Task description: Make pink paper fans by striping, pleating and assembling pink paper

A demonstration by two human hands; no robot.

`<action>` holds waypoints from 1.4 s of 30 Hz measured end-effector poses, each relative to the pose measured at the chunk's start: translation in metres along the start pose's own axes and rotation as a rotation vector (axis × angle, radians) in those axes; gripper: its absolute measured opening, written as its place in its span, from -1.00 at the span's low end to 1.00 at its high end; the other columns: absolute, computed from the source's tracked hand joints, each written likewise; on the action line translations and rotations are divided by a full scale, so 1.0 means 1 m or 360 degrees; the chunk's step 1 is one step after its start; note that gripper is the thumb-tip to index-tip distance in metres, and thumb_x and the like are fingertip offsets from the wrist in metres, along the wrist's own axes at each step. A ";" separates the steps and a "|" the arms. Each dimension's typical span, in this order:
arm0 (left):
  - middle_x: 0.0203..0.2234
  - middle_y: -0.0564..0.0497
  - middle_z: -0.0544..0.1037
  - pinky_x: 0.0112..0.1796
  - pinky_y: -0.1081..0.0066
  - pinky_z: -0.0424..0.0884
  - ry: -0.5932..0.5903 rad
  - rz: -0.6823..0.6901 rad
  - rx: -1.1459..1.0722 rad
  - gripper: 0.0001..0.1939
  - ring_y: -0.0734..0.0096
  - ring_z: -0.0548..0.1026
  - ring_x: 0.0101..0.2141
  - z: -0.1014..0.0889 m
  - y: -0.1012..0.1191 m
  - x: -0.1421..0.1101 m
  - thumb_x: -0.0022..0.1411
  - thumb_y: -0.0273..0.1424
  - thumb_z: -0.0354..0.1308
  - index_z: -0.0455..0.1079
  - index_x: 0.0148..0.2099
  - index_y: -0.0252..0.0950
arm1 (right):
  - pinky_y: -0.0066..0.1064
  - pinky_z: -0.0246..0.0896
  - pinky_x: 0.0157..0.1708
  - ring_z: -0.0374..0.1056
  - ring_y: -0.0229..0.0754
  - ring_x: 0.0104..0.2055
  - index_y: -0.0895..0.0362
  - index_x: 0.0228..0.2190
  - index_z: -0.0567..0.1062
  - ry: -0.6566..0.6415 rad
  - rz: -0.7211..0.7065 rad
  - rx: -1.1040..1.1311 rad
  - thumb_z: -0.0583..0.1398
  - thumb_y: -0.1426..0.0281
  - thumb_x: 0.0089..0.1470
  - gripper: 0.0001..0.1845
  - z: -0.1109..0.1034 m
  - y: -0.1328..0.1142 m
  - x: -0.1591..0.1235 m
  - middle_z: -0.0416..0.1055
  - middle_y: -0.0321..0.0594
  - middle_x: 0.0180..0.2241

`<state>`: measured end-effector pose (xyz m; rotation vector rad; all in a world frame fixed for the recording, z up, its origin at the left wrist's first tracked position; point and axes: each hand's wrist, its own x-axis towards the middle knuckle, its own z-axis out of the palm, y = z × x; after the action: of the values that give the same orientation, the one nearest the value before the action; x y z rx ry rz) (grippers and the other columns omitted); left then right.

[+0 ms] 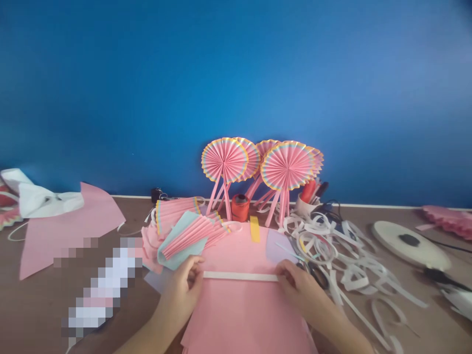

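Observation:
A narrow white strip (240, 276) lies across a stack of pink paper sheets (243, 314) in front of me. My left hand (182, 290) pinches the strip's left end with curled fingers. My right hand (297, 285) presses down on its right end, fingers bent. Folded pleated pink fans (188, 231) lie just beyond the left hand on a pale blue sheet.
Several open round pink paper fans (258, 164) lean on the blue wall behind a red spool (240, 207). A heap of white paper strips (342, 255) and scissors (315, 273) lie at right, near a round white disc (409, 243). A yellow strip (254, 228) and pink sheet (66, 228) lie about.

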<state>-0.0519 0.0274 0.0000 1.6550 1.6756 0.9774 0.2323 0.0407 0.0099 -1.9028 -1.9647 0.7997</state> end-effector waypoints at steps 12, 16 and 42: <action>-0.48 0.07 0.51 -0.45 0.46 0.45 -0.0066 -0.0041 0.0180 -0.77 0.39 0.52 -0.47 -0.002 -0.009 0.000 0.13 -0.31 -0.01 0.36 -0.17 -0.20 | -0.43 0.13 -0.45 0.27 -0.22 -0.53 0.08 -0.08 0.24 0.0116 -0.0022 0.0073 -0.03 0.41 -0.02 -0.60 0.008 0.008 -0.006 0.27 -0.40 -0.55; -0.46 0.06 0.53 -0.44 0.48 0.47 -0.0088 -0.0024 0.0214 -0.76 0.40 0.53 -0.47 -0.003 -0.011 0.001 0.13 -0.31 0.01 0.36 -0.15 -0.20 | -0.42 0.12 -0.47 0.29 -0.21 -0.53 0.07 -0.09 0.24 0.0108 0.0062 0.0038 -0.04 0.40 -0.02 -0.61 0.008 0.004 -0.006 0.30 -0.38 -0.54; -0.56 0.11 0.49 -0.51 0.48 0.42 -0.0067 0.0036 0.0372 -0.76 0.41 0.49 -0.55 -0.003 0.000 0.004 0.10 -0.37 -0.03 0.36 -0.17 -0.18 | -0.40 0.14 -0.43 0.35 -0.15 -0.47 0.06 -0.11 0.27 0.0116 0.0187 -0.0060 -0.01 0.42 -0.09 -0.58 0.006 -0.004 -0.006 0.38 -0.31 -0.50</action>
<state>-0.0546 0.0307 0.0023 1.8339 1.8022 0.7747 0.2266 0.0337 0.0086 -2.0552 -1.8522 0.7172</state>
